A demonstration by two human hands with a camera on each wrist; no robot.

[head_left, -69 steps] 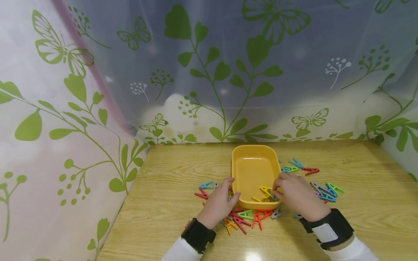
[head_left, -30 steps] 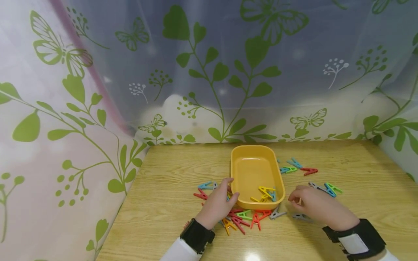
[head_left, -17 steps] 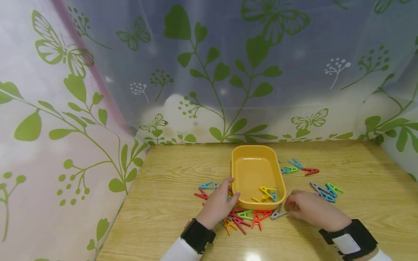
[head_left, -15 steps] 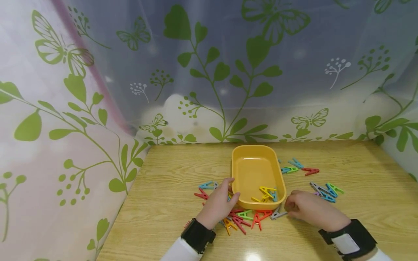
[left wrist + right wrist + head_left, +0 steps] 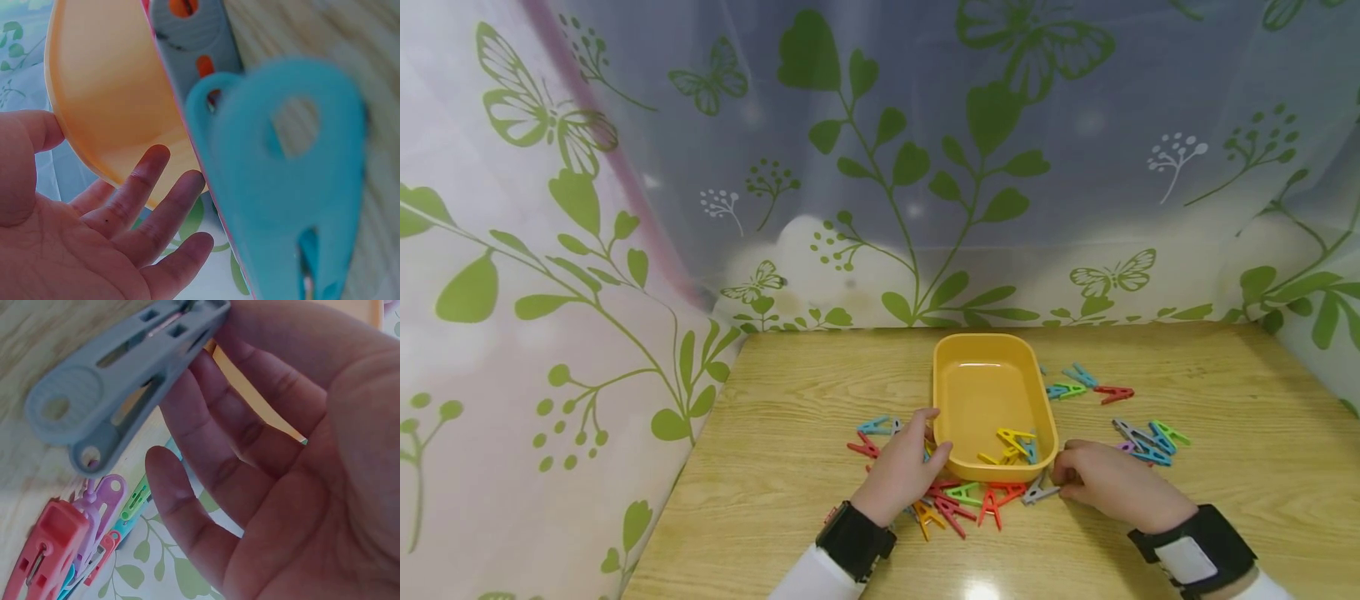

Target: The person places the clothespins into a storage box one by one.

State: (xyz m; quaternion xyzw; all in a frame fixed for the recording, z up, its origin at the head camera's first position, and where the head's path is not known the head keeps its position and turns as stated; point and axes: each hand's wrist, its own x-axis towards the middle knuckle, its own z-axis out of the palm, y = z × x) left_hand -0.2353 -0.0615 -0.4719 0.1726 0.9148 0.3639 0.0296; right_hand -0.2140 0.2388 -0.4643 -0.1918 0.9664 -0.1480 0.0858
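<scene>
A yellow plastic box [image 5: 985, 392] holds yellow and blue clothespins [image 5: 1015, 442] in its near right part. My left hand [image 5: 898, 467] rests at the box's left side, its thumb touching the rim and the other fingers loosely spread, as the left wrist view shows. My right hand [image 5: 1120, 483] is low over the table beside the near right corner. Its thumb and fingertips pinch one end of a grey clothespin [image 5: 125, 375], which the hand hides in the head view. Another grey clothespin [image 5: 1039, 493] lies right by those fingertips.
Red, green and orange clothespins [image 5: 953, 512] lie in front of the box. More clothespins [image 5: 1153, 440] are scattered to its right and left on the wooden table [image 5: 805, 375]. In the left wrist view a blue clothespin [image 5: 287, 181] looms close. A patterned curtain [image 5: 880, 167] stands behind.
My right hand has left the box's right rim, where a blue clothespin was at its fingertips, and come down to the table to pinch the grey clothespin. My left hand has stayed put.
</scene>
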